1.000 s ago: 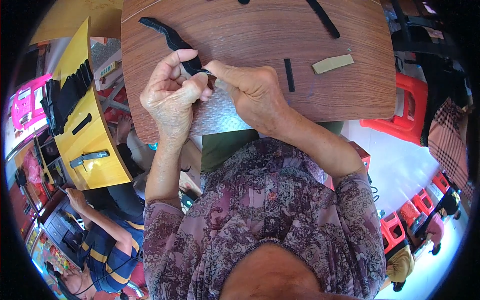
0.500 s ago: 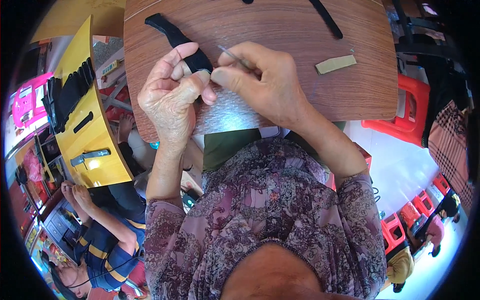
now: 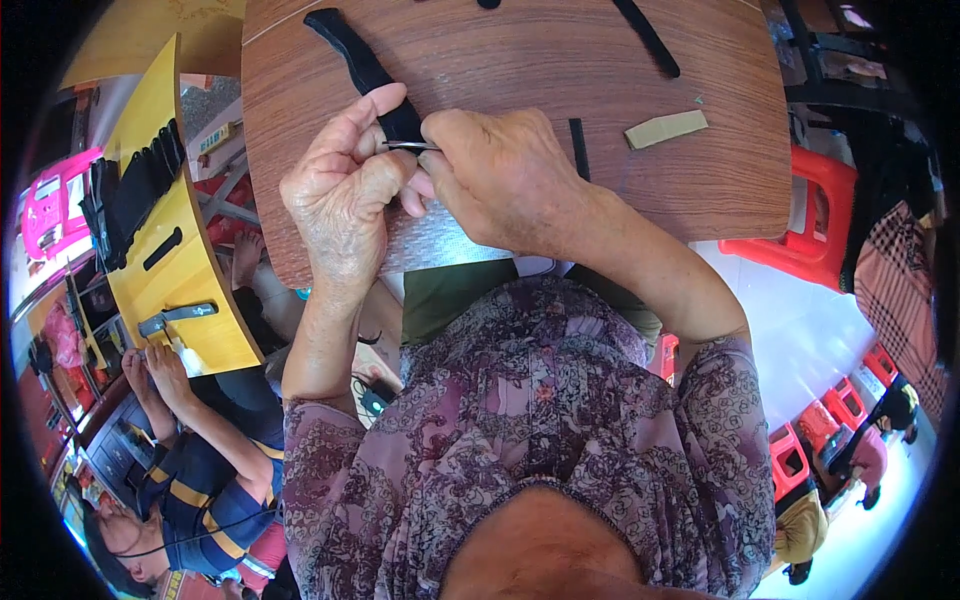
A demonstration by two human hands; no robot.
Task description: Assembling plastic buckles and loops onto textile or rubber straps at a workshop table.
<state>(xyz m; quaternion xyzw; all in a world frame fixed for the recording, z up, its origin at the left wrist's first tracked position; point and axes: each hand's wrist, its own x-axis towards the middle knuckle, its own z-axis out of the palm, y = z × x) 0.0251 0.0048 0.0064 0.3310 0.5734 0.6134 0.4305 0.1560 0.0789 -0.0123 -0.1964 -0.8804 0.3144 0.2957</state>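
Observation:
My left hand (image 3: 340,195) pinches the near end of a long black fabric strap (image 3: 355,55), whose far end stretches away over the brown table. Its thumb and fingers are closed at the strap's end. Facing it, my right hand (image 3: 505,180) is closed round a thin, shiny metal tool (image 3: 408,145). The tool's slim tip points left and lies over the strap end, close to my left thumb. Most of the tool is hidden in my right hand, so its exact kind does not show.
On the brown wood-grain table (image 3: 520,60) lie a tan block (image 3: 667,130), a short black strip (image 3: 579,148) and a longer black strip (image 3: 648,38). A yellow table (image 3: 205,335) with black pieces stands left, a person beside it. A red stool (image 3: 825,210) stands right.
My right hand has turned and moved slightly down, swinging the metal tool's tip left over the strap end. The short black strip has come into sight beside my right hand.

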